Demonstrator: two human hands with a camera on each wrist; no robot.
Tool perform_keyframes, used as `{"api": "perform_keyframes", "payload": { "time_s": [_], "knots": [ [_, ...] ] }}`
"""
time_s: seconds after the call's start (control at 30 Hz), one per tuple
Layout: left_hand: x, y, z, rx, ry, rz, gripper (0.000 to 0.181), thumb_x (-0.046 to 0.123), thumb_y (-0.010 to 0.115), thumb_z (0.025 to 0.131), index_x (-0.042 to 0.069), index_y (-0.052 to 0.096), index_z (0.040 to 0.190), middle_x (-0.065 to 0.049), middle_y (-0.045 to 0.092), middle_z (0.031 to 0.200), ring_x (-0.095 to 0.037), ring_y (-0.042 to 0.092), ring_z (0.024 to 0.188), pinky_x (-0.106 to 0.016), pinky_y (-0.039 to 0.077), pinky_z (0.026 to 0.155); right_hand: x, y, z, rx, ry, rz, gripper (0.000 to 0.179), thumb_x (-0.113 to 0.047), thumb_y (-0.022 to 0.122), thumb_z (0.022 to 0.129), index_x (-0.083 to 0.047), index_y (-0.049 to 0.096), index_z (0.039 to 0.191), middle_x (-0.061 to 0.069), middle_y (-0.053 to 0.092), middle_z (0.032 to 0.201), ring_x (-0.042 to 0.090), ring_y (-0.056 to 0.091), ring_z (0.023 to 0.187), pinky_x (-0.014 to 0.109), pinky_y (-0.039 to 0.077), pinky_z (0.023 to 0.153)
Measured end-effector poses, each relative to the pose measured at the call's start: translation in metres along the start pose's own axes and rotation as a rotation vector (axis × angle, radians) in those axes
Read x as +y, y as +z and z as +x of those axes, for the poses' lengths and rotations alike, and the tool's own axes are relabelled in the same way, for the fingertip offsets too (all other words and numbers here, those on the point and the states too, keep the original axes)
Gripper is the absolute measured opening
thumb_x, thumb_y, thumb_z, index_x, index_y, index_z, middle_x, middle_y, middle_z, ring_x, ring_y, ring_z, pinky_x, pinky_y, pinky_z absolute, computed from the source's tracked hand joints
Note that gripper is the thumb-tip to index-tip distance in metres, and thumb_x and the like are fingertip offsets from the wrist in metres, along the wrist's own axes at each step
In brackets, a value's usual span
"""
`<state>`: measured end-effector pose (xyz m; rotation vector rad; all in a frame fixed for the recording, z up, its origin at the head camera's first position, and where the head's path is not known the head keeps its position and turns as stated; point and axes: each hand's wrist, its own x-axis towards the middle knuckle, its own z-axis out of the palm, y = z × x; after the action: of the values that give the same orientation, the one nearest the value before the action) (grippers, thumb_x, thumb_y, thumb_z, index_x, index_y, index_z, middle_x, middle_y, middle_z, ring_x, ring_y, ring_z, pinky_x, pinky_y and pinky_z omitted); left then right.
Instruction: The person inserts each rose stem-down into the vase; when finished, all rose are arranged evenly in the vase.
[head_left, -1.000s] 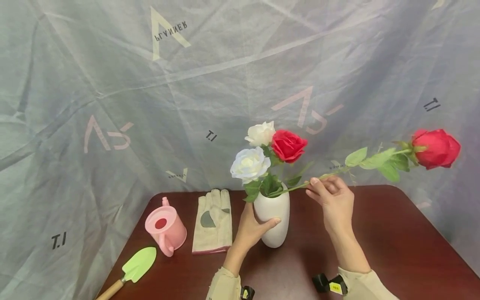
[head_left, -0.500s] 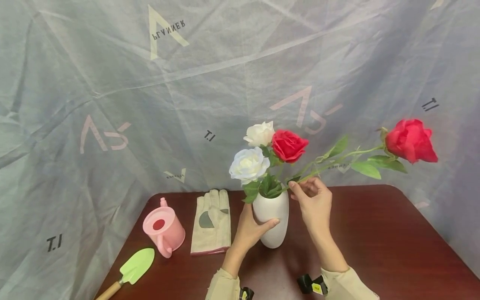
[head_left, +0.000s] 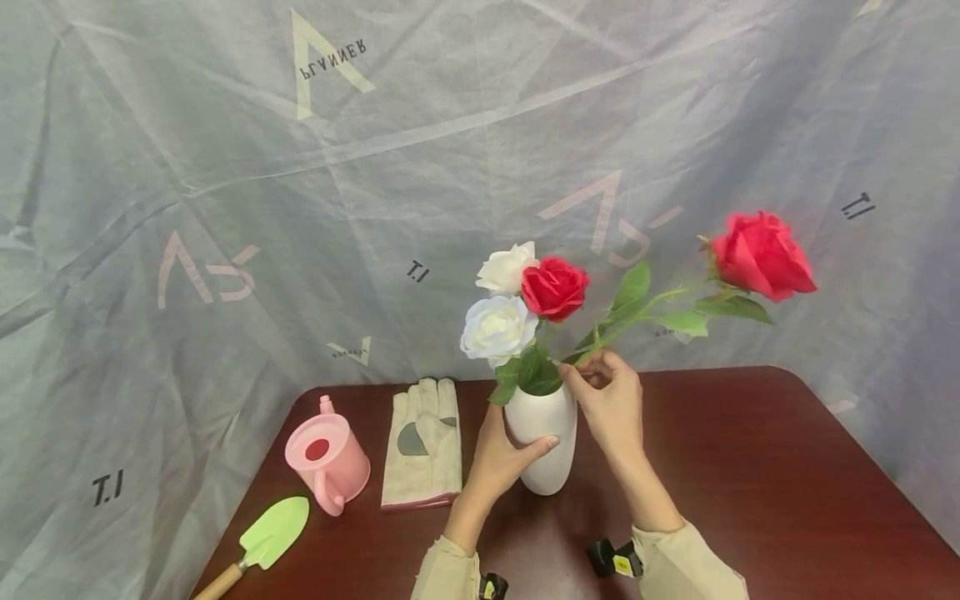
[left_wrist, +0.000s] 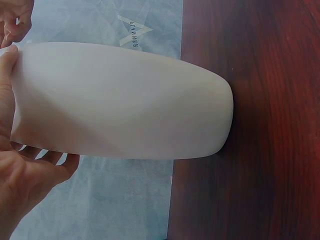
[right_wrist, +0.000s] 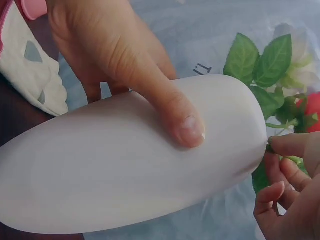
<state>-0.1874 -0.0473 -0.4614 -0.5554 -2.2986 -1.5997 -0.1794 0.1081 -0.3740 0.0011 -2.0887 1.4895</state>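
A white vase stands on the table, and my left hand grips its left side, thumb across the front. Out of its mouth rise a red rose, a cream rose and a pale blue-white rose with green leaves. My right hand pinches the stem of a second red rose right at the vase's rim; its bloom leans far out to the right. In the right wrist view, the fingertips meet the stem beside the rim. The stem's lower end is hidden.
On the dark red-brown table, a cream work glove lies left of the vase. Farther left stands a pink watering can, with a green trowel in front of it. A grey printed cloth hangs behind.
My right hand has moved left and in to the vase's rim, bringing the second red rose left and more upright. The first red rose shifts slightly left. My left hand keeps its grip.
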Motion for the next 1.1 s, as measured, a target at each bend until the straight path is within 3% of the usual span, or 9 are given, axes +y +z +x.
{"api": "perform_keyframes", "payload": {
  "time_s": [0.07,0.17,0.27,0.37,0.43,0.57,0.7,1.0,1.1],
  "knots": [
    [0.009,-0.002,-0.001,-0.002,0.004,-0.004,0.093,0.028,0.080,0.073,0.016,0.024,0.145,-0.006,0.042,0.136,-0.022,0.047,0.117,-0.044,0.042,0.090,0.000,0.002,0.001,-0.033,0.000,-0.036,0.013,-0.015,0.073,0.079,-0.009,0.062,0.078,0.005,0.061,0.072,0.018,0.048,0.061,0.026,0.038,0.049],
    [0.023,-0.006,-0.004,-0.005,0.006,-0.017,0.091,0.021,0.080,0.073,0.010,0.024,0.145,-0.010,0.041,0.137,-0.024,0.047,0.117,-0.045,0.042,0.090,0.001,0.003,0.002,-0.090,0.030,-0.069,0.014,-0.018,0.073,0.079,-0.008,0.064,0.081,0.009,0.058,0.088,0.022,0.050,0.075,0.032,0.041,0.063],
    [0.030,-0.008,-0.005,-0.008,0.018,-0.019,0.090,0.018,0.080,0.073,0.009,0.025,0.144,-0.011,0.043,0.135,-0.025,0.049,0.115,-0.043,0.044,0.087,0.002,0.000,0.001,-0.190,0.117,-0.025,0.031,-0.026,0.073,0.080,-0.003,0.062,0.099,0.013,0.049,0.113,0.027,0.051,0.096,0.039,0.043,0.078],
    [0.016,-0.005,-0.004,-0.007,0.014,-0.011,0.090,0.024,0.080,0.073,0.015,0.025,0.144,-0.007,0.044,0.133,-0.022,0.050,0.113,-0.042,0.044,0.086,0.005,-0.008,-0.007,-0.280,0.243,0.094,0.059,-0.031,0.073,0.081,-0.002,0.048,0.127,0.014,0.040,0.129,0.029,0.047,0.112,0.045,0.043,0.086],
    [0.005,-0.003,-0.003,-0.006,0.013,-0.009,0.092,0.029,0.081,0.072,0.018,0.024,0.144,-0.004,0.044,0.134,-0.020,0.049,0.113,-0.042,0.044,0.087,0.009,-0.016,-0.016,-0.304,0.300,0.179,0.070,-0.029,0.072,0.082,-0.004,0.036,0.137,0.012,0.037,0.135,0.028,0.043,0.121,0.046,0.039,0.093],
    [-0.006,0.000,-0.001,-0.008,0.001,-0.013,0.094,0.040,0.080,0.071,0.025,0.023,0.144,0.003,0.041,0.135,-0.016,0.046,0.117,-0.042,0.041,0.091,0.018,-0.032,-0.031,-0.257,0.272,0.263,0.060,-0.022,0.068,0.086,-0.004,0.039,0.135,0.005,0.042,0.134,0.022,0.038,0.125,0.031,0.036,0.097],
    [-0.005,-0.002,0.000,0.000,-0.002,-0.024,0.093,0.043,0.079,0.070,0.026,0.025,0.144,0.004,0.041,0.135,-0.014,0.045,0.117,-0.042,0.041,0.092,0.018,-0.042,-0.025,-0.201,0.197,0.314,0.046,-0.021,0.062,0.091,-0.002,0.046,0.129,0.004,0.050,0.128,0.019,0.042,0.123,0.016,0.038,0.091],
    [-0.004,0.000,0.000,-0.003,0.005,-0.009,0.092,0.041,0.079,0.071,0.024,0.026,0.144,0.002,0.042,0.135,-0.016,0.046,0.117,-0.043,0.042,0.090,0.000,-0.042,0.001,-0.106,0.198,0.437,0.040,-0.022,0.062,0.091,-0.003,0.056,0.125,0.002,0.056,0.123,0.012,0.054,0.105,0.021,0.042,0.089],
    [-0.004,0.001,0.000,0.003,0.010,-0.007,0.090,0.041,0.079,0.071,0.023,0.027,0.143,0.000,0.043,0.134,-0.017,0.047,0.116,-0.044,0.042,0.090,-0.009,-0.034,0.011,-0.070,0.214,0.535,0.024,-0.015,0.065,0.088,-0.007,0.064,0.111,-0.001,0.061,0.109,0.013,0.055,0.099,0.023,0.043,0.086]
  ]
}}
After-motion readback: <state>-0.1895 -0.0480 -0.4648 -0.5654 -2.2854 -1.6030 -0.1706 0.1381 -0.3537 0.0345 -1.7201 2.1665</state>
